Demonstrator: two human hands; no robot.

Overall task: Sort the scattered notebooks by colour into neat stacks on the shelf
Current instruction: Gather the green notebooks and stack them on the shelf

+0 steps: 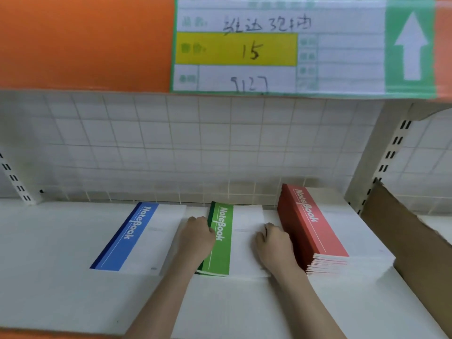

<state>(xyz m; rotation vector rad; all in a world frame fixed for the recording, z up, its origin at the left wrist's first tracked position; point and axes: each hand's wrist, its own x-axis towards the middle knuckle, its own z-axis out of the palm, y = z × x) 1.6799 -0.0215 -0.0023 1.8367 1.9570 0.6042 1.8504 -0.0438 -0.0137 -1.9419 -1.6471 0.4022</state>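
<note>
Three sets of notebooks lie on the white shelf [61,277]. A blue notebook [137,238] lies flat at the left. A thin stack of green notebooks [223,250] sits in the middle. A tall stack of red notebooks [315,231] stands at the right. My left hand [195,237] grips the left spine edge of the green stack, fingers curled over it. My right hand [274,243] rests on the green stack's right side, between it and the red stack, its fingers curled at the edge.
A white grid back panel [195,148] closes the shelf behind the stacks. A brown cardboard sheet [406,241] leans at the right beside a slotted upright [386,162]. An orange shelf front [85,42] with a green price label [293,45] hangs overhead.
</note>
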